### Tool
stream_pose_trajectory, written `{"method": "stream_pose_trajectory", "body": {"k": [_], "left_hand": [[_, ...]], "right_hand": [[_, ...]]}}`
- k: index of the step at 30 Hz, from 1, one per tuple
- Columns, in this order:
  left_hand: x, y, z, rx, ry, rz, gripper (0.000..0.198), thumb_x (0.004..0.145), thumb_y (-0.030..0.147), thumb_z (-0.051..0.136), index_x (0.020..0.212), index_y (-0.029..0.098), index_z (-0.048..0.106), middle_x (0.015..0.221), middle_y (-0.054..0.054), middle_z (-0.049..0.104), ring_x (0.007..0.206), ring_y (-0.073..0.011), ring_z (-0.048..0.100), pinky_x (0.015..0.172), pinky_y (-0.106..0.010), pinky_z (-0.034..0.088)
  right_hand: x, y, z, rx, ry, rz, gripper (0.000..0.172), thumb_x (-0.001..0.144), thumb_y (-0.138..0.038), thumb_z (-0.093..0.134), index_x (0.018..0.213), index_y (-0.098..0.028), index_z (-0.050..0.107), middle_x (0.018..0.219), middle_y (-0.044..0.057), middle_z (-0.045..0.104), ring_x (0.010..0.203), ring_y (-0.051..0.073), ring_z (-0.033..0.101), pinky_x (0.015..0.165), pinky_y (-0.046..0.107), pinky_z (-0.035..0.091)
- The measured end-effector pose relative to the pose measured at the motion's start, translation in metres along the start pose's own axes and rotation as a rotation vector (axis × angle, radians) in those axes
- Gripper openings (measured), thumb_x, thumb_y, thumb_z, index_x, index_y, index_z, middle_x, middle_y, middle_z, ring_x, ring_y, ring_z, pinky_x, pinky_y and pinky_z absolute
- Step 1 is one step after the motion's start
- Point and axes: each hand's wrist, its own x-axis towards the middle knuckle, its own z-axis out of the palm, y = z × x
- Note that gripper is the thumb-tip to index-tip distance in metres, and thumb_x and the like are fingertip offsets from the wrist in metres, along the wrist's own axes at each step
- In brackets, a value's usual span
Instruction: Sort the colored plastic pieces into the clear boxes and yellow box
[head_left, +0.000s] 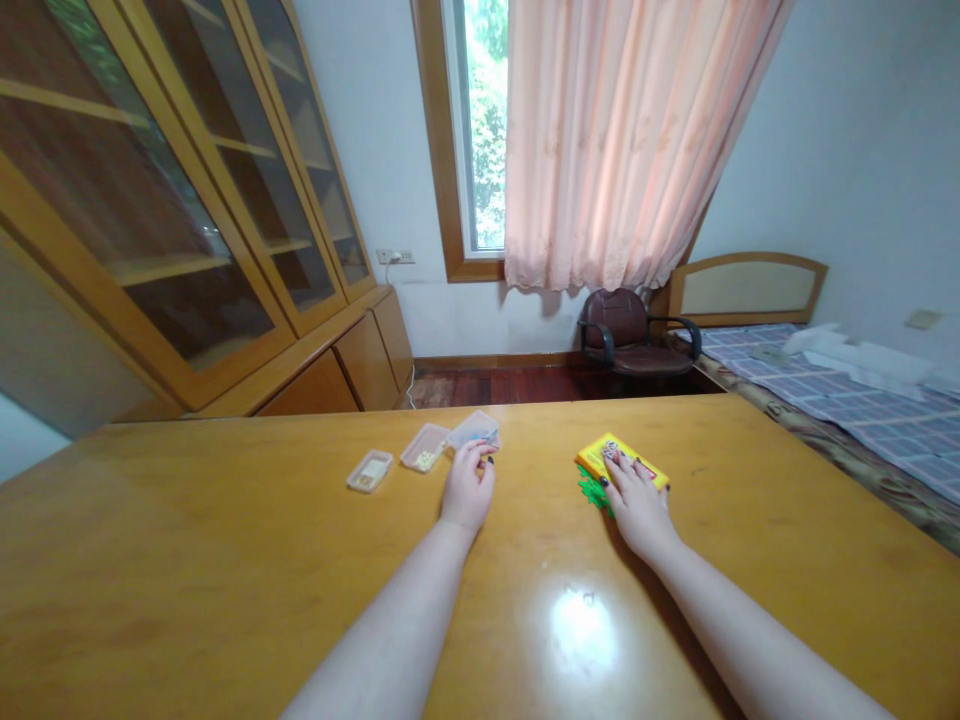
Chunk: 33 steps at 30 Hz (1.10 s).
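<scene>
My left hand [468, 485] rests on the wooden table [225, 560] with its fingers curled at the edge of a small clear plastic box [474, 430] with bluish contents. Whether it grips the box is unclear. Two more small clear boxes lie to the left, one [424, 447] with yellowish bits and one [370, 470] with pale contents. My right hand [634, 495] lies flat with fingers stretched over a yellow box [611, 455]. A green plastic piece [594, 490] shows at the left side of that hand.
A wooden cabinet with glass doors [187, 220] stands along the left wall. Beyond the table are a dark armchair [634, 335], a window with a pink curtain [615, 140], and a bed with a blue patterned cover [862, 400] at the right.
</scene>
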Motion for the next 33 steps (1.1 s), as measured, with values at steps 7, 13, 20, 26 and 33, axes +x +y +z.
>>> {"method": "stream_pose_trajectory", "body": {"k": [7,13,20,26,33], "left_hand": [[0.000,-0.002,0.003,-0.022,-0.042,0.028,0.025,0.075,0.008,0.043,0.092,0.018,0.058,0.104,-0.006,0.054,0.103,-0.0169,0.050,0.093,-0.035,0.040],[-0.001,0.000,0.002,-0.012,-0.080,-0.017,0.026,0.074,0.007,0.043,0.094,0.017,0.057,0.102,-0.006,0.056,0.094,-0.0162,0.053,0.085,-0.032,0.045],[-0.008,0.012,0.007,0.094,-0.242,0.067,0.029,0.077,0.014,0.046,0.104,0.018,0.055,0.106,-0.007,0.057,0.102,-0.0194,0.051,0.091,-0.036,0.040],[-0.030,0.064,0.007,0.148,-0.553,0.414,0.029,0.080,0.022,0.047,0.107,0.022,0.056,0.112,-0.006,0.058,0.106,-0.0205,0.049,0.096,-0.039,0.034],[-0.070,0.101,0.034,0.170,-0.937,0.770,0.063,0.081,0.056,0.037,0.133,0.021,0.033,0.137,-0.008,0.037,0.128,-0.0237,0.028,0.105,-0.048,0.015]], "right_hand": [[-0.030,-0.047,0.004,0.132,-0.035,0.149,0.056,0.085,-0.043,0.020,0.137,-0.024,0.024,0.146,0.007,0.015,0.132,0.033,0.014,0.094,0.065,0.017],[-0.043,-0.050,-0.005,0.054,-0.055,-0.013,0.053,0.083,-0.047,0.028,0.133,-0.029,0.033,0.140,0.006,0.032,0.127,0.032,0.026,0.098,0.060,0.015],[-0.016,-0.022,-0.010,-0.075,-0.069,-0.138,0.058,0.082,-0.053,0.033,0.130,-0.022,0.038,0.136,0.017,0.036,0.119,0.032,0.040,0.094,0.046,0.029],[0.015,-0.015,-0.003,-0.094,-0.018,-0.093,0.058,0.085,-0.052,0.026,0.134,-0.021,0.031,0.137,0.015,0.035,0.123,0.030,0.036,0.097,0.049,0.025],[0.048,-0.015,0.001,-0.047,0.024,-0.130,0.054,0.089,-0.045,0.017,0.133,-0.019,0.033,0.136,0.012,0.038,0.122,0.023,0.038,0.098,0.036,0.027]]}}
